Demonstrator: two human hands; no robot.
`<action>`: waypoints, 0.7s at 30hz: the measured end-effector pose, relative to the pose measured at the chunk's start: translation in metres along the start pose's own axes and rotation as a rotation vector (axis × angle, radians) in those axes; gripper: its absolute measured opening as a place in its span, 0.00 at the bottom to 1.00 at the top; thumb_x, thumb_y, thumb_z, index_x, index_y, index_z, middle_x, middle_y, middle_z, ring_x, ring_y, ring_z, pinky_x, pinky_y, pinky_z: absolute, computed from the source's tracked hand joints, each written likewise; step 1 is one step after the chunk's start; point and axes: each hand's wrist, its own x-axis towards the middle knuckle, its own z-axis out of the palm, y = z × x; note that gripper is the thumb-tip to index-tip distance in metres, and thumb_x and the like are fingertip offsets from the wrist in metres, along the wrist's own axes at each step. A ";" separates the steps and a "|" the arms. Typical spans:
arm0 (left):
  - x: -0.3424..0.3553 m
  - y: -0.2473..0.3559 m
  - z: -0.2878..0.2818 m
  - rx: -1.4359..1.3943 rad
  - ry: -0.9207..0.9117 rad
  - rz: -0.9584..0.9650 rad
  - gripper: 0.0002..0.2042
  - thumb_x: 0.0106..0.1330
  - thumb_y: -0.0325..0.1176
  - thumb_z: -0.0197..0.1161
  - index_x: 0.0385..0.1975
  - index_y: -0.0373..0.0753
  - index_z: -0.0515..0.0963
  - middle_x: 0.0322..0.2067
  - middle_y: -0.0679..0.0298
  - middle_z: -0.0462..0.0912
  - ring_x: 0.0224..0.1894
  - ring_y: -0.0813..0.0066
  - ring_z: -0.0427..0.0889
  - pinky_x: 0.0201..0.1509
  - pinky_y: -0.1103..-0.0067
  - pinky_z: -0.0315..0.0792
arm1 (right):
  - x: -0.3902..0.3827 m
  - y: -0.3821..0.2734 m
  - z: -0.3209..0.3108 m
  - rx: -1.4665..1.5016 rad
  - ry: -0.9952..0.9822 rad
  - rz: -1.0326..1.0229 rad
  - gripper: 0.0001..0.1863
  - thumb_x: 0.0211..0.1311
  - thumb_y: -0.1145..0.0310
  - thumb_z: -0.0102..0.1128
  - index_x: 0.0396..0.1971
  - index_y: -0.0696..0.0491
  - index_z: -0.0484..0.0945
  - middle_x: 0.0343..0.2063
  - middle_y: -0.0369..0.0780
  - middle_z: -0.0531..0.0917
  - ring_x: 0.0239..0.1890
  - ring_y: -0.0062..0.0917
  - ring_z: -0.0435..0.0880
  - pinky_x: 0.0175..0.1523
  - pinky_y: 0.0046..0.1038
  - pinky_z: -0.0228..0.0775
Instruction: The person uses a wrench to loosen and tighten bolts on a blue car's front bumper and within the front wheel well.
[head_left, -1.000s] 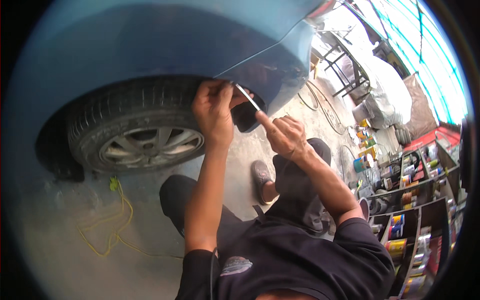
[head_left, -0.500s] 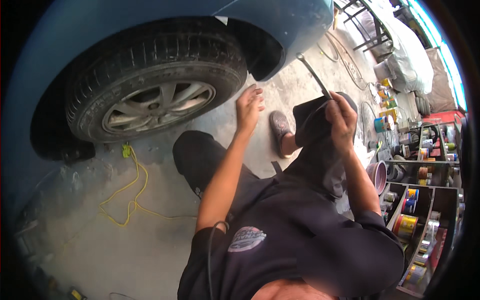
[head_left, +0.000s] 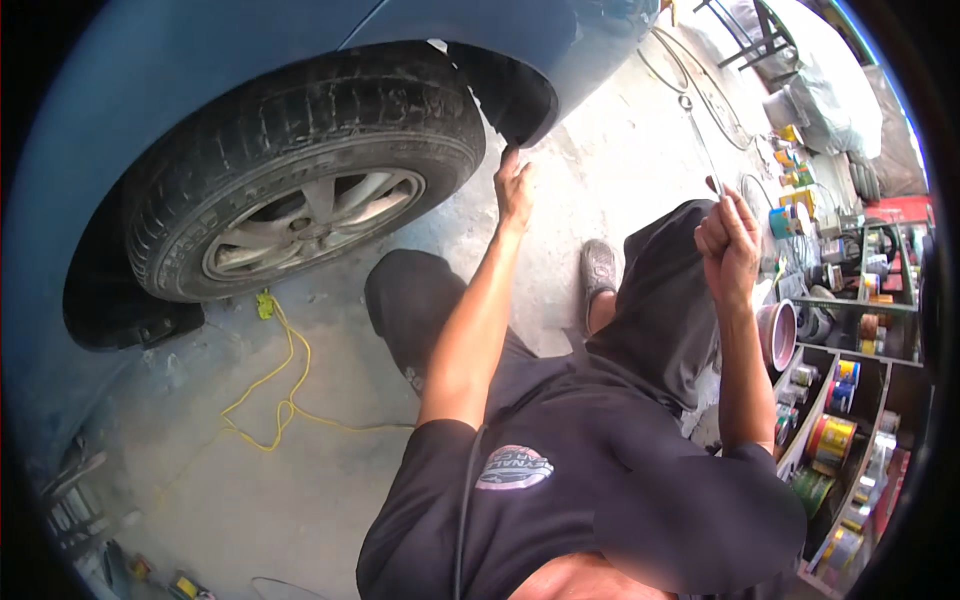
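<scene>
A blue car's fender (head_left: 240,60) curves over a black tire (head_left: 300,120) with a silver alloy wheel (head_left: 310,225). A black wheel-arch flap (head_left: 520,100) hangs behind the tire, at the right. My left hand (head_left: 515,195) is at the flap's bottom edge with its fingers curled, appearing to pinch it. Off to the right, above my right knee, my right hand (head_left: 728,235) is closed on a long metal wrench (head_left: 705,145), its ring end pointing upward, away from the car.
A yellow cord (head_left: 290,385) lies on the floor (head_left: 200,500) below the wheel. At the right are shelves of cans (head_left: 830,440), loose cans (head_left: 790,220), a pink tub (head_left: 778,335), coiled hose (head_left: 720,105) and covered items (head_left: 840,115) beside a metal frame.
Both hands left the wheel-arch edge, the right hand carrying the wrench rightward and away from the car. My left hand dropped, then rose slightly to the flap's lower edge.
</scene>
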 end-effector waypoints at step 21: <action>0.062 -0.009 0.003 -0.705 0.052 -0.136 0.39 0.63 0.22 0.63 0.72 0.48 0.50 0.55 0.54 0.77 0.52 0.57 0.82 0.45 0.58 0.81 | 0.059 0.036 -0.044 0.038 -0.103 0.123 0.11 0.77 0.69 0.51 0.52 0.56 0.78 0.17 0.25 0.57 0.16 0.10 0.52 0.23 0.18 0.45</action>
